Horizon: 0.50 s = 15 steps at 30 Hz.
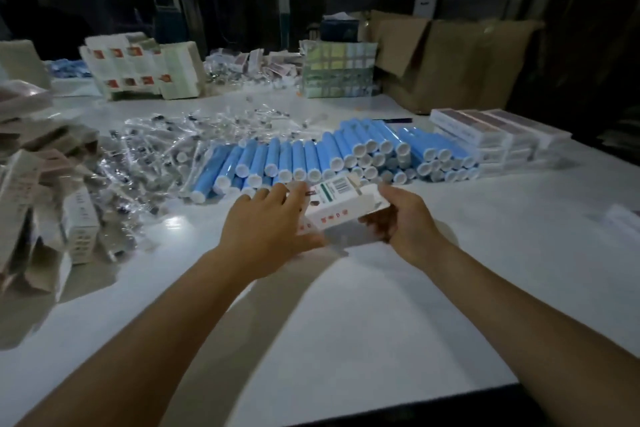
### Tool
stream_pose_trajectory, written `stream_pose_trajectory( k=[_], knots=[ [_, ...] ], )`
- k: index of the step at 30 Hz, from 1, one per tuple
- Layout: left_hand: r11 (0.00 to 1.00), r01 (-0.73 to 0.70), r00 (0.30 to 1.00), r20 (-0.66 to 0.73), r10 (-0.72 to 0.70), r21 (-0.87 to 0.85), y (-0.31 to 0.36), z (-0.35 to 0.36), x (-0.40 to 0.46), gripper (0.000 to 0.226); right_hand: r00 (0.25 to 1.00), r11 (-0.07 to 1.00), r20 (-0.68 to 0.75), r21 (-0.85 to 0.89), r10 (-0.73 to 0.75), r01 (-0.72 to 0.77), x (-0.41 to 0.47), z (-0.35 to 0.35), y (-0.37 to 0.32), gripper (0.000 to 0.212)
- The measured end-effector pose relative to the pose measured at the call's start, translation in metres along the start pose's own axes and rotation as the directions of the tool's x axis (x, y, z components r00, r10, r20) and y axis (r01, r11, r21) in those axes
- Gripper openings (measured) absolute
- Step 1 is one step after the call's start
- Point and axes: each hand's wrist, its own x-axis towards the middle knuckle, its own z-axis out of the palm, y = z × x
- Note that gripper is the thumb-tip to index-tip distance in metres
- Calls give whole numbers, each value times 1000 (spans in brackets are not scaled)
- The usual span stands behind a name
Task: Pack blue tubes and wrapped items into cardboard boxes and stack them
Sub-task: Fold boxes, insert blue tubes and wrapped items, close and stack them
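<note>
A small white carton (341, 208) with red marks and a barcode flap hangs just above the white table (346, 305), held between both hands. My left hand (266, 222) grips its left end, thumb underneath and fingers over the top. My right hand (403, 215) cups its right end from below. Right behind the carton lies a long heap of blue tubes (332, 156) with white caps. To the left of the tubes is a spread of clear-wrapped items (152, 156). Finished cartons (495, 135) are stacked at the right.
Flat and half-folded cartons (45, 198) pile up at the left edge. More white cartons (138, 69) and a wrapped bundle (339, 69) stand at the back, with a big brown cardboard box (450, 59) at the back right. The table's front edge runs along the bottom right.
</note>
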Motion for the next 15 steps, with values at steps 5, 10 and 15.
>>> stream_pose_trajectory(
  k=[5,10,15],
  knots=[
    [999,15,996,-85,-17,-33,10,10,-7,98,999,995,-8,-89,-35,34,5,0,3,14],
    [994,-1,997,-79,-8,-108,15,9,-10,84,1000,995,11,-100,-20,21,4,3,2,18],
    [997,-27,999,-37,25,-78,11,13,-14,70,922,793,-119,-558,-368,244,16,-10,-15,19]
  ],
)
